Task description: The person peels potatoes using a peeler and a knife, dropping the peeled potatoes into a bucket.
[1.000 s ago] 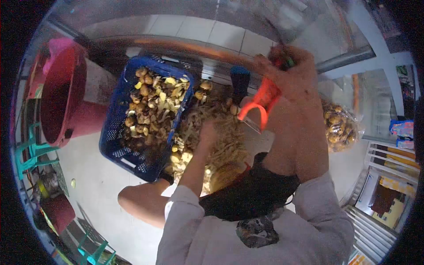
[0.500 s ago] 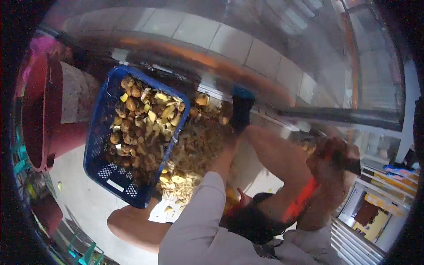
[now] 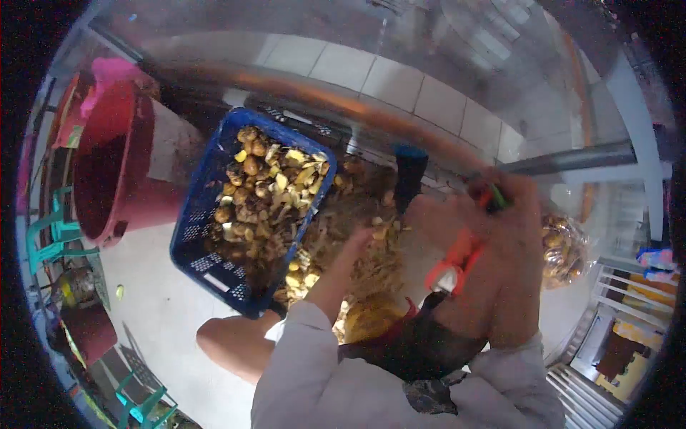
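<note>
A blue plastic basket (image 3: pixel 187 236) holds brown, roundish, tuber-like pieces (image 3: pixel 250 166) among pale yellow chunks and peel. Beside it, a heap of brown peelings (image 3: pixel 354 207) spreads over the floor between my legs. My left hand (image 3: pixel 366 239) reaches over this heap, close to a small yellowish piece; motion smears its fingers. Raised above my right knee, my right hand (image 3: pixel 500 196) is curled around something dark with a green part, too blurred to name. A red-orange strip with a white end (image 3: pixel 446 279) shows below it. Yellow pieces (image 3: pixel 296 275) lie along the basket's near side.
At the left stands a large red bucket (image 3: pixel 128 179), with a teal plastic chair (image 3: pixel 57 232) behind it. A clear bag (image 3: pixel 561 254) of brown pieces rests on the right. Glass panels above a tiled ledge (image 3: pixel 386 79) run along the far side. White slats (image 3: pixel 632 293) stand far right.
The view has swung, so basket and bucket appear further right. My right hand has moved up and left in the view; my left hand has drawn slightly nearer to me.
</note>
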### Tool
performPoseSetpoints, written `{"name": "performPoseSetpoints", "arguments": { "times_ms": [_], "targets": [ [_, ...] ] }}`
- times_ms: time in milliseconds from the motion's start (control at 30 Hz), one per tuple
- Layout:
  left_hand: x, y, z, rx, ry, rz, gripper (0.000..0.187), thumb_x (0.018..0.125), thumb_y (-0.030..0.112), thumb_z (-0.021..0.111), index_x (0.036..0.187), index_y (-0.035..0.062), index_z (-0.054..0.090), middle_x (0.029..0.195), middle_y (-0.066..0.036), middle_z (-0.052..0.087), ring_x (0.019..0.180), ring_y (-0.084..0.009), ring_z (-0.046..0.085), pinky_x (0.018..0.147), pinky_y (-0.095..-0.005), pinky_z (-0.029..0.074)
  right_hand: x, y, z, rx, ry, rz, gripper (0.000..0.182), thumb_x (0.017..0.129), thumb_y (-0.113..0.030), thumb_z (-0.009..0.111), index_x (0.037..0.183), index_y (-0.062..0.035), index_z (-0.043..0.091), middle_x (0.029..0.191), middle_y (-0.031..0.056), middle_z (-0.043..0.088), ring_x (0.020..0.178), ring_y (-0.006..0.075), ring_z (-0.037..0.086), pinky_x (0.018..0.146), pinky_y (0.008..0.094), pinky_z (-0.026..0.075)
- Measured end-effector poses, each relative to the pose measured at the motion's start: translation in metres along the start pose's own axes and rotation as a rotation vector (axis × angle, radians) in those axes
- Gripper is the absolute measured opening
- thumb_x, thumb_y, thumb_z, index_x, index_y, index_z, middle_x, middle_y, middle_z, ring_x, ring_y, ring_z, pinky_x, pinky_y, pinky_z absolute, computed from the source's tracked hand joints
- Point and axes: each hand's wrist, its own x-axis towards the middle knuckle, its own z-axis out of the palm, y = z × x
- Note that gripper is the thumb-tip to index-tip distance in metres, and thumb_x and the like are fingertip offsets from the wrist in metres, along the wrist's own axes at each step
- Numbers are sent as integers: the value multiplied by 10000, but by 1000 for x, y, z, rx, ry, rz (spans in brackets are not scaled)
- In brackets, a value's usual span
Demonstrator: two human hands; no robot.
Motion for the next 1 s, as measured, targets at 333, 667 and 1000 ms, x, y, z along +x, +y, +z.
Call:
{"name": "performPoseSetpoints", "arguments": {
  "times_ms": [333,667,1000],
  "targets": [
    [-241,191,11,-285,-307,599,672,666,-22,769,1279,39,503,1184,-88,587,1081,-212,588,941,-363,495,-21,-37,78,-176,-14,-217,350,843,-371,644,728,-41,661,647,209,611,656,440,612,621,473,501],
    [-328,170,-12,-287,11,866,650,616,-167,754,1184,46,522,1130,-70,592,1005,-196,618,846,-347,545,-62,-79,151,-188,-105,-375,343,851,-398,610,853,-75,726,692,232,634,715,420,646,694,496,516],
    [-344,169,-28,-189,47,928,626,602,-130,775,1169,0,544,1101,-84,618,990,-178,622,852,-316,543,-68,-97,168,-277,-191,-527,405,860,-440,594,878,-55,718,780,243,656,781,422,647,741,508,507]
  ]
}}
